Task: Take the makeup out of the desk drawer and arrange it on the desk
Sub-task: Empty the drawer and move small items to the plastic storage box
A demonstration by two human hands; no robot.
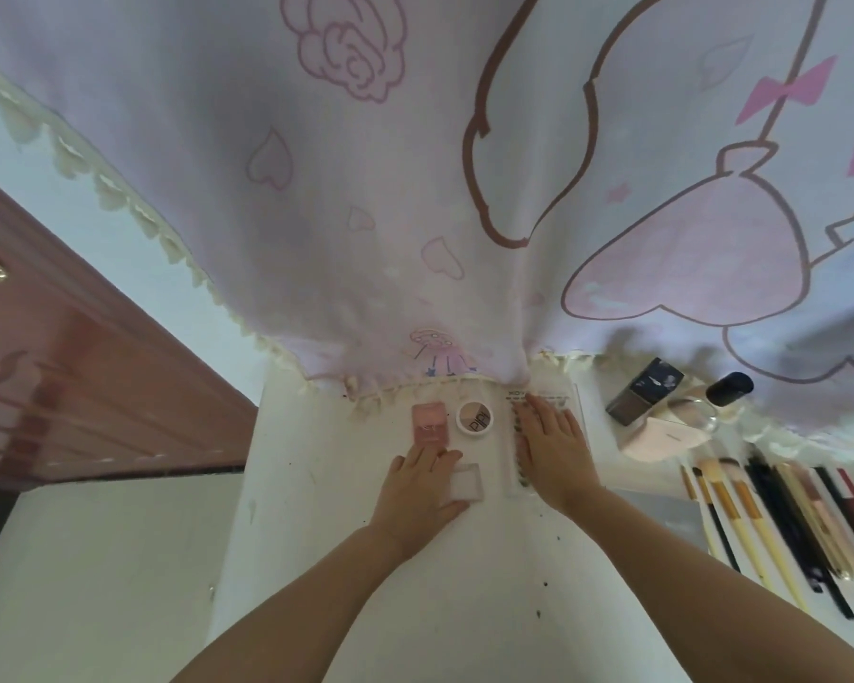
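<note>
Left hand [422, 490] lies on a small clear case [466, 481] — fingers loosely curled round it, seemingly; right hand [553, 443] presses flat, fingers straight, on a long palette [516, 438] on the desk [316, 510].

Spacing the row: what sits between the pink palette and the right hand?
The round compact, seen from the head view, between the pink palette and right hand.

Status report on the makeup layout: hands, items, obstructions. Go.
Left hand holds small pale compact. Right hand flat on clear palette. Pink palette, round compact placed. Nothing blocking.
</note>
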